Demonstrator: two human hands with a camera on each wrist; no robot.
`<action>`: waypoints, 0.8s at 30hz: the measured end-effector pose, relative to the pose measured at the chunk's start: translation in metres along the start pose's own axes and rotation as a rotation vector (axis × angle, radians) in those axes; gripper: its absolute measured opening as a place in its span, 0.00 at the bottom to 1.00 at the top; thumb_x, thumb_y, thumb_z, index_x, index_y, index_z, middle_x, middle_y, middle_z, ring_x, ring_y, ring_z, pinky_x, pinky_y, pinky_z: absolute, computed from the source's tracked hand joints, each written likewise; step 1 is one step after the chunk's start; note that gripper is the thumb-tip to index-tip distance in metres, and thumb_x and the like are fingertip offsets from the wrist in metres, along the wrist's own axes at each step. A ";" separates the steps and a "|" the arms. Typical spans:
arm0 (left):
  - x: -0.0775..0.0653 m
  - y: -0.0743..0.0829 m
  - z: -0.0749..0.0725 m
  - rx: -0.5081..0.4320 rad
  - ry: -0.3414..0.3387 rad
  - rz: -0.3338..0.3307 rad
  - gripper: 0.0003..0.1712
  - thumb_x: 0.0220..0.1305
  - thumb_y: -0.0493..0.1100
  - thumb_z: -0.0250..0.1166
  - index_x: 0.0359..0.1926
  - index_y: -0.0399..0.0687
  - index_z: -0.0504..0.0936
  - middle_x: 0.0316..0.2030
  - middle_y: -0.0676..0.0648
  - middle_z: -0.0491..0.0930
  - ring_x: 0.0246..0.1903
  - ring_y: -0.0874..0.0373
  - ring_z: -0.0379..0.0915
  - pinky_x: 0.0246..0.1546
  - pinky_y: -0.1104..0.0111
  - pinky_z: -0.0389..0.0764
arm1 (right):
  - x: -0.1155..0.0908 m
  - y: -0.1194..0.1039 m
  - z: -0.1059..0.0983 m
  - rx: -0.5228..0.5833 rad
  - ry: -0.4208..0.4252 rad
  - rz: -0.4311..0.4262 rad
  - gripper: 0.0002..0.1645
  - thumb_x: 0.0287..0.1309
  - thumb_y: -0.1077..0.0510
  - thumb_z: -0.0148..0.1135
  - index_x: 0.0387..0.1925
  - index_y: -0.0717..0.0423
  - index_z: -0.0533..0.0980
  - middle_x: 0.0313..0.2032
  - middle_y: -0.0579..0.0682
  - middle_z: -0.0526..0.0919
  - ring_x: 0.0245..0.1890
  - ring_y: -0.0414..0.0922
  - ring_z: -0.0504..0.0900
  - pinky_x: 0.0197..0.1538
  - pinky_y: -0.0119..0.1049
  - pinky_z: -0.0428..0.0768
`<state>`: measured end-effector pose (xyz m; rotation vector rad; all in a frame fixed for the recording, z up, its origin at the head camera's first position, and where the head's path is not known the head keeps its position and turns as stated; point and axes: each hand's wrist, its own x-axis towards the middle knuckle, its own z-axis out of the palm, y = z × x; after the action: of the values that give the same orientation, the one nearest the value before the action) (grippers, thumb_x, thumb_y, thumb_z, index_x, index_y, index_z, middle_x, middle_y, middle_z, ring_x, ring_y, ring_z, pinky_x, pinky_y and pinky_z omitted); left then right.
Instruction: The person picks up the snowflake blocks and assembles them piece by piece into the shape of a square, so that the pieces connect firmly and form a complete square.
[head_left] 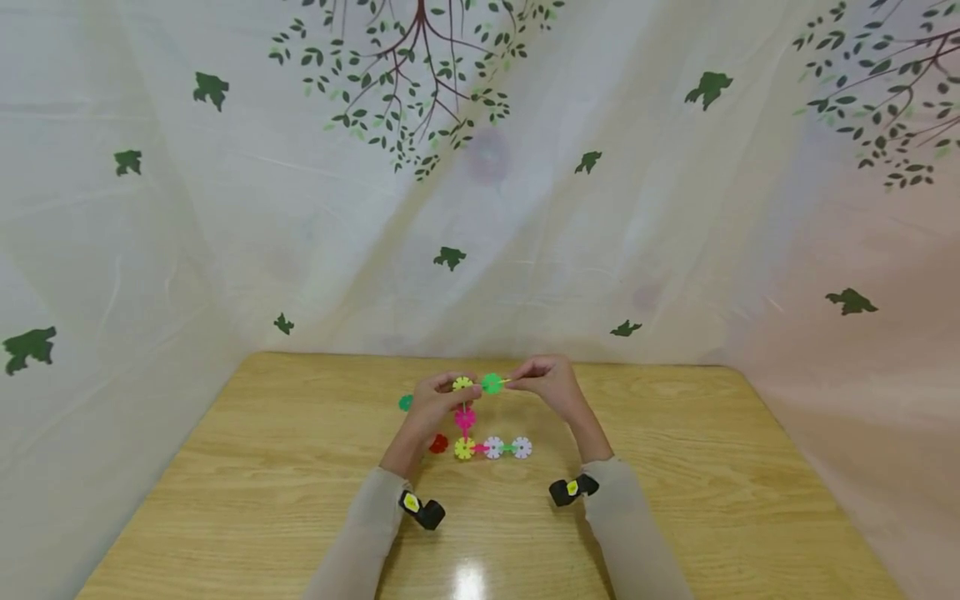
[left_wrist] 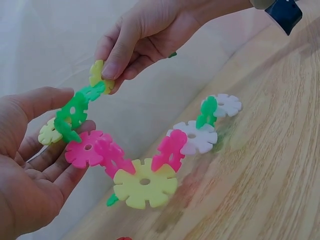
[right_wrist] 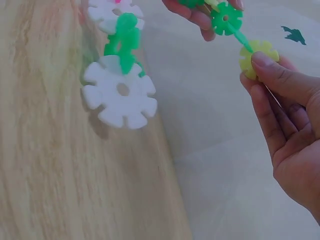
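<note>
Notched plastic snowflake discs are joined in a bent chain between the hands. My left hand (head_left: 435,406) grips its upper left part, with thumb and fingers about a yellow disc (left_wrist: 48,132) and a green disc (left_wrist: 75,111). Between thumb and fingertips, my right hand (head_left: 552,383) pinches a yellow disc (right_wrist: 247,62) at the chain's end, beside another green disc (head_left: 492,383). Below the left hand run pink discs (head_left: 465,418) down to a yellow corner disc (left_wrist: 145,187). From there the chain turns right to two white discs (head_left: 493,447) linked by green ones.
A loose red disc (head_left: 438,444) lies on the wooden table (head_left: 300,500) beside the left wrist. One dark green disc (head_left: 406,403) is left of the left hand. Behind the table hangs a pale cloth (head_left: 337,250) printed with leaves and branches.
</note>
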<state>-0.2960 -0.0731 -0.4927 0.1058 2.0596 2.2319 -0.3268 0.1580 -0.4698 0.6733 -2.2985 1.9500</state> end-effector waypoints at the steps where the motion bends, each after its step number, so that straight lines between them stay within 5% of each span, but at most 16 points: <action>1: 0.000 0.000 0.000 -0.005 0.000 0.001 0.22 0.63 0.43 0.74 0.54 0.34 0.84 0.31 0.53 0.87 0.28 0.61 0.77 0.41 0.68 0.82 | 0.000 0.000 0.001 0.003 -0.004 -0.003 0.03 0.51 0.73 0.73 0.30 0.68 0.86 0.33 0.68 0.87 0.30 0.38 0.87 0.39 0.30 0.87; 10: -0.001 0.003 -0.004 0.002 -0.010 -0.010 0.25 0.64 0.45 0.73 0.56 0.34 0.82 0.34 0.52 0.88 0.31 0.59 0.79 0.42 0.69 0.83 | 0.003 0.000 0.005 0.015 -0.002 -0.027 0.04 0.51 0.74 0.73 0.29 0.65 0.86 0.33 0.69 0.87 0.29 0.38 0.88 0.37 0.30 0.87; 17: 0.000 0.006 -0.011 -0.003 -0.048 -0.065 0.24 0.65 0.46 0.71 0.59 0.42 0.81 0.41 0.49 0.86 0.49 0.41 0.84 0.44 0.68 0.85 | 0.005 0.004 0.013 -0.014 -0.012 -0.004 0.05 0.53 0.71 0.74 0.33 0.69 0.85 0.34 0.63 0.88 0.32 0.37 0.87 0.38 0.30 0.87; 24: 0.000 0.007 -0.019 0.025 -0.094 -0.066 0.21 0.68 0.44 0.69 0.58 0.42 0.81 0.42 0.46 0.85 0.51 0.36 0.81 0.41 0.68 0.84 | 0.003 0.001 0.023 -0.049 -0.014 -0.004 0.07 0.55 0.67 0.74 0.35 0.69 0.84 0.36 0.61 0.89 0.35 0.37 0.87 0.40 0.31 0.87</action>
<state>-0.2985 -0.0925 -0.4873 0.1402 2.0128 2.1209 -0.3244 0.1351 -0.4745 0.6890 -2.3424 1.8863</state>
